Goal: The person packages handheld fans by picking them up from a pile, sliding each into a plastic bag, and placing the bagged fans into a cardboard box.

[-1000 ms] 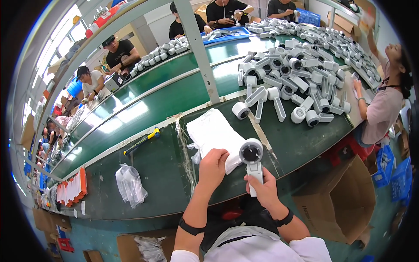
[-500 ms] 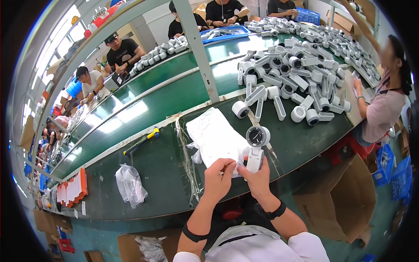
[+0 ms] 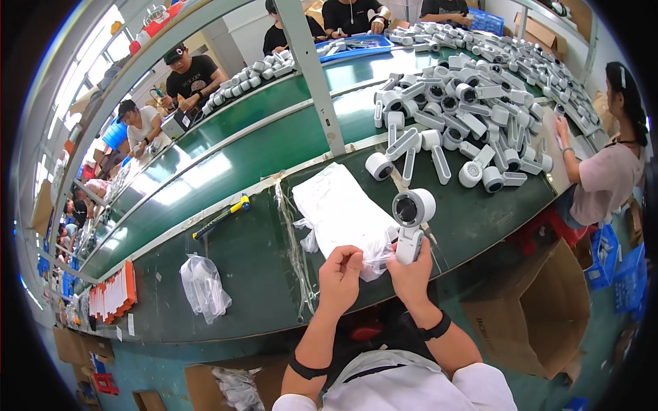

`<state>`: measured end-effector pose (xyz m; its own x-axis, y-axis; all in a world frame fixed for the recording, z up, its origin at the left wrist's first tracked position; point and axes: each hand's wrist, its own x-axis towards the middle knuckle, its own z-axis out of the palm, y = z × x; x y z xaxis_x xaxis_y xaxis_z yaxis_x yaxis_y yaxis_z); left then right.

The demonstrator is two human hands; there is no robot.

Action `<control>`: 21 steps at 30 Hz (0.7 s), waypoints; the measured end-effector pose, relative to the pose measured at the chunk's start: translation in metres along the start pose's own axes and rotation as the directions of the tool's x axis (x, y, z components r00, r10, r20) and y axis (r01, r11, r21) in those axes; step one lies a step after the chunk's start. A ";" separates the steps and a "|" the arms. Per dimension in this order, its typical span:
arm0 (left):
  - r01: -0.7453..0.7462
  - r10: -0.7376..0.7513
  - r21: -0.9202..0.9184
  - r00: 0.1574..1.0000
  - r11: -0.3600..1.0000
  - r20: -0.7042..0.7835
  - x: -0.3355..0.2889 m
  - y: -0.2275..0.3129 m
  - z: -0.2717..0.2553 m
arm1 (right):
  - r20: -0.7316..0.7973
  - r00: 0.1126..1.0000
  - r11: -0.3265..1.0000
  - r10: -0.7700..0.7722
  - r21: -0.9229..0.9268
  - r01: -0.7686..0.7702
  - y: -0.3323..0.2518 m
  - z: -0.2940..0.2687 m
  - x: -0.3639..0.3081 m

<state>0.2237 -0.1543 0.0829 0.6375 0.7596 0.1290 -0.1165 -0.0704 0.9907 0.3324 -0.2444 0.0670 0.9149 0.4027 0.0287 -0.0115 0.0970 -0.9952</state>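
A grey-white handheld fan (image 3: pixel 414 208) with a round head stands upright in my right hand (image 3: pixel 413 277), whose fingers wrap its short handle. Close beside it, my left hand (image 3: pixel 340 276) is closed in a pinch; whatever lies between its fingertips is too small to tell. Crumpled clear plastic film (image 3: pixel 377 264) shows between the two hands, by the right thumb. Just beyond them a stack of white plastic bags (image 3: pixel 336 205) lies on the dark green bench.
Many similar fans (image 3: pixel 452 116) are heaped at the right. A yellow-and-black hammer (image 3: pixel 221 217), a bagged item (image 3: pixel 204 288) and an orange box of white cards (image 3: pixel 113 299) lie left. A metal post (image 3: pixel 310 79) rises ahead. A carton (image 3: pixel 531 312) stands lower right; co-workers sit around.
My right hand and the fan have moved slightly right, and the fan's head has turned. My left hand has drawn apart from the right, with clear film now showing between them.
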 end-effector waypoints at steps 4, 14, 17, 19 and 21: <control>0.063 -0.057 -0.105 0.996 0.992 0.065 0.000 -0.005 0.005 | 0.061 0.993 0.987 -0.097 -0.123 0.104 -0.002 -0.009 0.004; -0.009 0.027 0.163 0.994 0.987 -0.110 0.007 -0.008 0.011 | 0.077 0.981 0.894 -0.177 -0.404 0.193 0.000 -0.033 0.005; 0.036 -0.027 0.060 0.988 0.998 -0.154 0.009 -0.011 0.015 | 0.045 0.991 0.962 -0.123 -0.242 0.130 0.002 -0.045 -0.003; -0.035 0.055 0.182 0.993 0.983 -0.105 0.005 -0.011 0.018 | 0.074 0.994 0.982 -0.077 -0.167 0.088 -0.013 -0.049 -0.010; -0.031 0.044 0.160 0.996 0.987 -0.080 0.003 -0.013 0.023 | 0.099 0.994 0.995 -0.035 -0.093 0.045 -0.018 -0.047 -0.012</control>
<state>0.2440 -0.1660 0.0716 0.5689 0.8050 0.1685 -0.0129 -0.1961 0.9805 0.3405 -0.2943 0.0797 0.8704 0.4869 0.0728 0.0668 0.0297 -0.9973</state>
